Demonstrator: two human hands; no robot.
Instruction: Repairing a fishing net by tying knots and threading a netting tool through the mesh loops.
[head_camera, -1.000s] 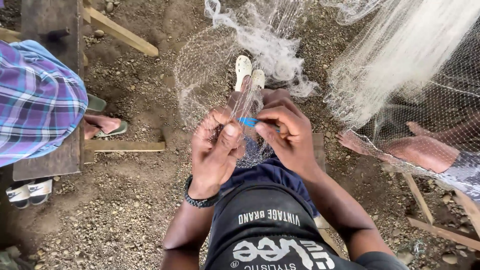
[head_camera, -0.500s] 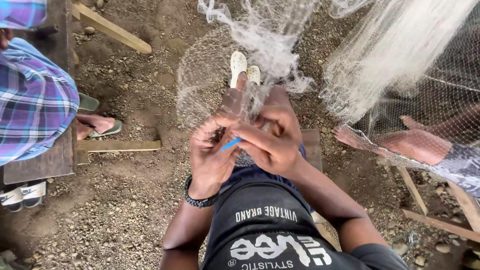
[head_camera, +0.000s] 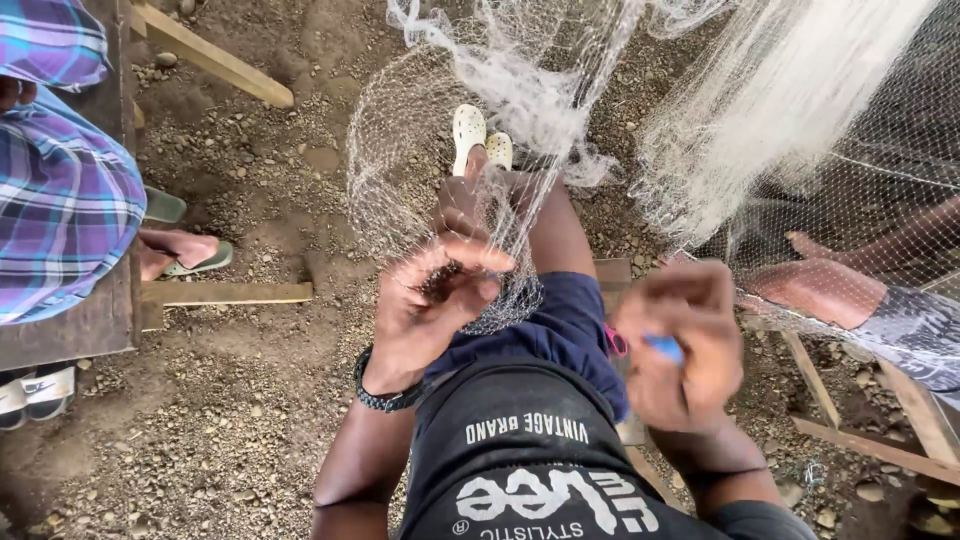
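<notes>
One head view: the left hand (head_camera: 430, 310) pinches a bunch of one fine, pale mesh net (head_camera: 450, 160) over the knee. The right hand (head_camera: 680, 345), blurred, has its grip closed on one small blue tool (head_camera: 665, 347). Underneath is gravelly dirt ground (head_camera: 200, 420), with wooden planks (head_camera: 225, 292) lying around.

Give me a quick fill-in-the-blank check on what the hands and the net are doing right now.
1. The left hand pinches a bunch of pale ____ over the lap.
2. The right hand, pulled off to the side, grips a small tool coloured ____.
3. A dark beaded bracelet sits on the ____ wrist.
4. The person's feet wear ____ clogs on the gravel ground.

Missing words: netting; blue; left; white
</notes>
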